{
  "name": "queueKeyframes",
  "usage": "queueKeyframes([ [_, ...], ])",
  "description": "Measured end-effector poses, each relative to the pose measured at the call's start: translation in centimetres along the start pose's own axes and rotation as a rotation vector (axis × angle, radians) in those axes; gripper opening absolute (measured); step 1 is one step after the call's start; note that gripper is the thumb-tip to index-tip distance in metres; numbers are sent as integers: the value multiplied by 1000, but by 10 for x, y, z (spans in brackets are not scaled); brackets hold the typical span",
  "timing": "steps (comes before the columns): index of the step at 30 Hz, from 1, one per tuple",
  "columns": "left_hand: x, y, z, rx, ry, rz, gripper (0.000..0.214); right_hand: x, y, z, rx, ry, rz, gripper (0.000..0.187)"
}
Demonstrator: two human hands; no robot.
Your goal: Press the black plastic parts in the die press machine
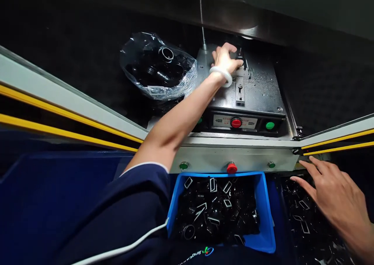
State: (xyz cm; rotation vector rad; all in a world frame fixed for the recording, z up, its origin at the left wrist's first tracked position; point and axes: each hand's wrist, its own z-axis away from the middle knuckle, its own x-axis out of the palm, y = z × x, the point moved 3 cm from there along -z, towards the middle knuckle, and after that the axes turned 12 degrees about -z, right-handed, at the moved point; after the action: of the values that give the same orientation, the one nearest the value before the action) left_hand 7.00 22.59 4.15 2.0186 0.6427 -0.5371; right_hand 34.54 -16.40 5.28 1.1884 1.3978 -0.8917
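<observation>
My left hand, with a white bangle at the wrist, reaches over the metal machine top. Its thumb and forefinger are bent around a small black part at the fixture block; the other fingers curl behind and are partly hidden. My right hand hovers open at the right, fingers apart and nothing held. Under it lies a heap of black parts with light rectangular rims.
A clear plastic bag of black parts stands left of the machine. A blue bin full of similar parts sits in front of me. Red and green buttons line the machine front. Yellow-striped rails flank both sides.
</observation>
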Motion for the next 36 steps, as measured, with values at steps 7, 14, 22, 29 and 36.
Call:
queueKeyframes([
  [7, -91, 13, 238, -56, 103, -6, 10, 80, -9, -11, 85, -145, -380, 30],
  [14, -125, -41, 358, -137, -338, -248, 25, 121, 11, -19, 168, -224, -655, 17],
  [22, -124, -54, 355, -104, -407, -340, 26, 129, 4, -17, 265, -83, -599, 14],
  [29, -123, -26, 357, -91, -386, -318, 10, 126, -38, 4, 65, -156, -350, 28],
  [36, -92, -6, 367, 194, -988, -260, 16, 173, -103, 36, -222, -762, -179, 29],
])
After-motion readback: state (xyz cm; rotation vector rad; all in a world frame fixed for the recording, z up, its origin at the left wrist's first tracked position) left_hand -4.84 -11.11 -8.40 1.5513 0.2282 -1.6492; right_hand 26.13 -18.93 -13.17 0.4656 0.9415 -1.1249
